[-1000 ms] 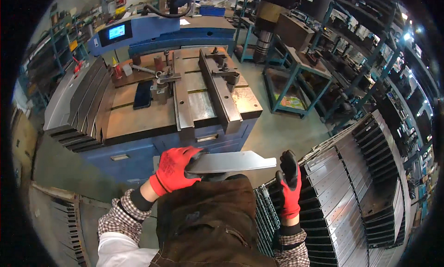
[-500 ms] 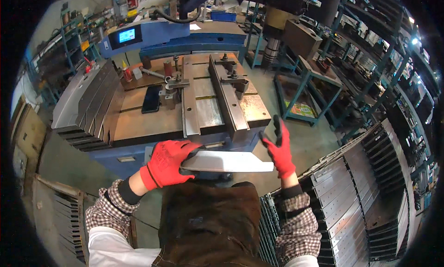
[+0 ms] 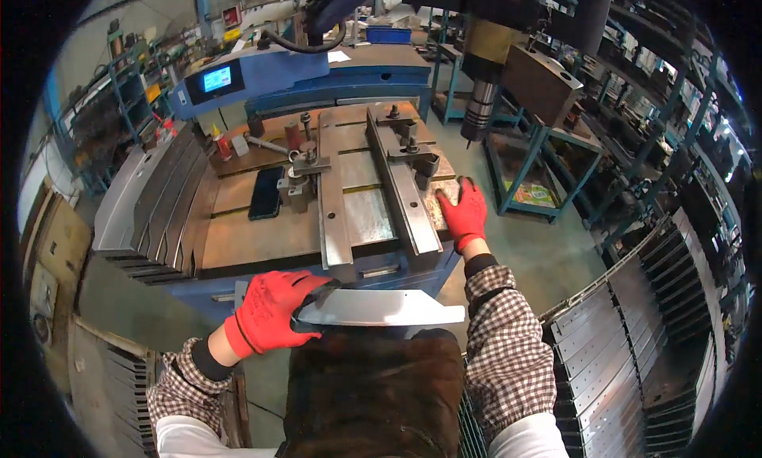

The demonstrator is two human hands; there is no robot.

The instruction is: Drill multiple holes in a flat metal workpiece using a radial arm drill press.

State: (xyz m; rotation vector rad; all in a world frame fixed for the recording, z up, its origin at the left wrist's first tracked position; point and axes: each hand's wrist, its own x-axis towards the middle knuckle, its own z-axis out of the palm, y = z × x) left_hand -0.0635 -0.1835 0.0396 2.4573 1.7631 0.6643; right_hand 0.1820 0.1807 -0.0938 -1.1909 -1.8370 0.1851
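My left hand (image 3: 274,313), in a red and black glove, grips the left end of a flat light-grey metal plate (image 3: 385,307). The plate has a slanted corner at its right end and is held low in front of my apron. My right hand (image 3: 465,212), gloved alike, reaches over the right edge of the machine table (image 3: 262,248) with its fingers apart and nothing visible in them. Closest to it is the right steel bar (image 3: 409,204), with a clamp (image 3: 413,152) on it. A second steel bar (image 3: 333,220) lies parallel to the left, beside another clamp (image 3: 309,166).
Several dark metal plates (image 3: 163,196) stand stacked along the table's left side. A phone (image 3: 267,193) and a small bottle (image 3: 221,143) lie nearby. The drill spindle (image 3: 479,109) hangs at the upper right. Stacked perforated plates (image 3: 595,331) stand at my right.
My right hand has moved forward and slightly left, from beside the plate's right end to the table's right edge. The left hand, still gripping the plate, sits slightly lower.
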